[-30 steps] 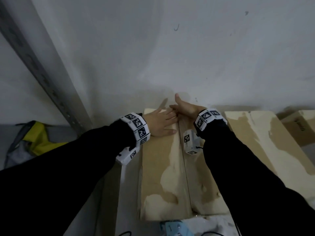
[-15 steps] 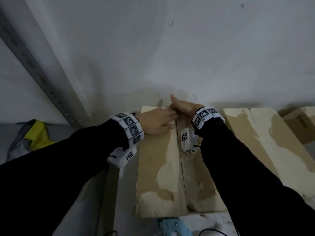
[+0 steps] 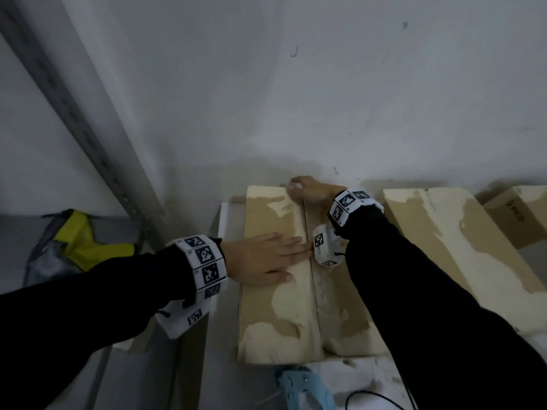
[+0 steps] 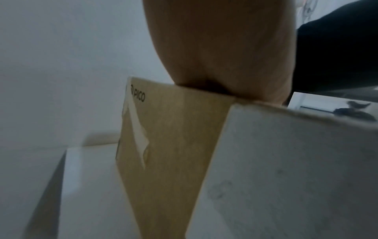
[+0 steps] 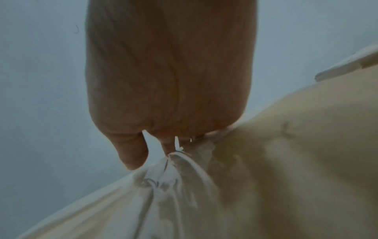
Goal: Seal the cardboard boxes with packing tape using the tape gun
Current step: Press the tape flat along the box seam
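A brown cardboard box [image 3: 275,306] with worn pale patches lies in the middle, both flaps down. My left hand [image 3: 266,257] lies flat on the left flap, fingertips at the centre seam; the left wrist view shows its palm [image 4: 220,56] pressed on the box top above a side [image 4: 174,145] printed PICO. My right hand [image 3: 310,192] is at the box's far edge, fingers curled over it. In the right wrist view a wrinkled strip of clear tape [image 5: 163,174] rises from the box [image 5: 296,161] to those fingers [image 5: 167,72]. The blue tape gun [image 3: 302,386] lies unheld just before the box.
A second pale box [image 3: 444,247] lies to the right, a third brown one [image 3: 521,214] beyond it. A white wall stands right behind the boxes. A grey slotted metal post [image 3: 88,137] slants at the left, with a yellow and grey bag [image 3: 80,247] below it.
My left hand has slid from the far end of the box back toward me along the seam. The right hand has stayed at the far edge.
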